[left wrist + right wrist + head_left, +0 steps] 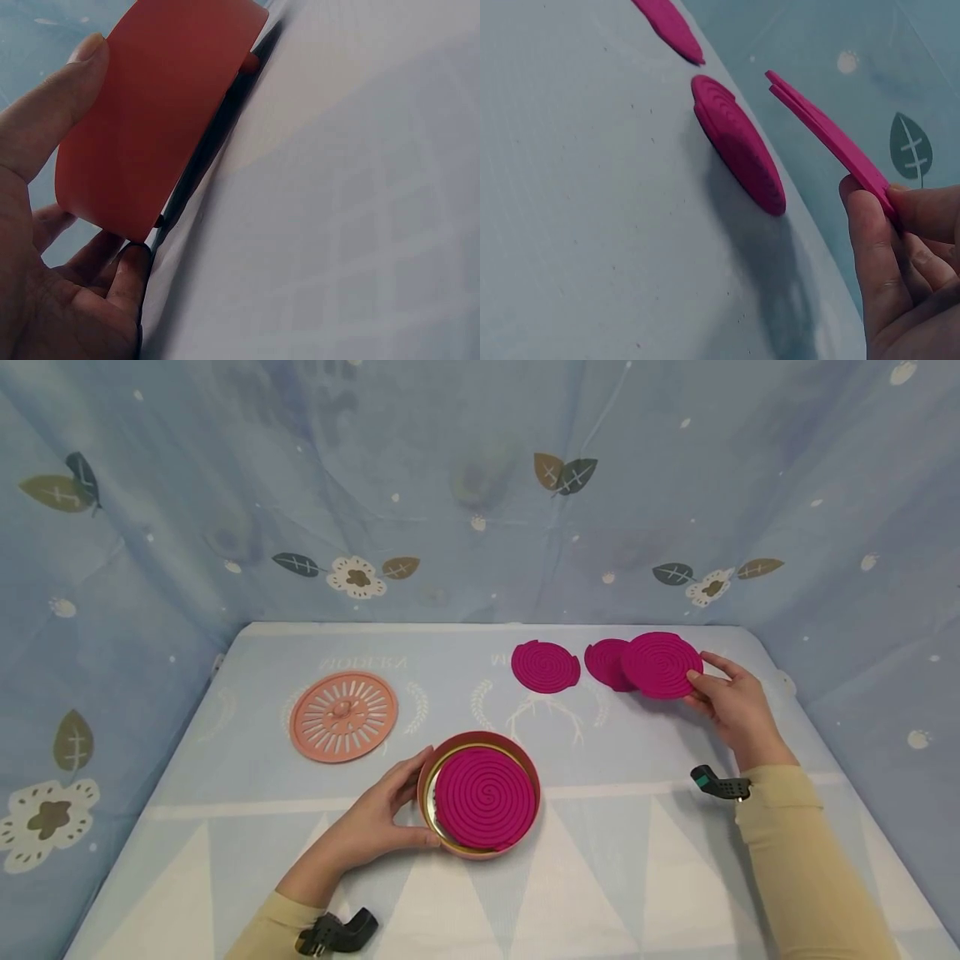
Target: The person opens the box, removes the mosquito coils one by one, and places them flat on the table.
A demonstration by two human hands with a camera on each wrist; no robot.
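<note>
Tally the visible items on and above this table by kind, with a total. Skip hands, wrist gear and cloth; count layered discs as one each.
Magenta spiral discs: 4 (1 in the round container, 1 in the right hand, 2 on the table)
Slotted lid: 1
Round container: 1
Total: 6

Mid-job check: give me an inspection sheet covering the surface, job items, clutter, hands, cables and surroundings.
Surface: tabletop patterned in pale blue and white.
Container: red round container, open side up, inner coil inside.
Lid: slotted lid off the container, on the tabletop.
Loose coils: left table coil and right table coil, both magenta.
Left hand: left hand grips the container's side.
Right hand: right hand pinches the held coil, raised off the tabletop.
Clutter: nothing seen.
Cables: nothing seen.
Surroundings: blue leaf-and-flower fabric behind and at both sides.
</note>
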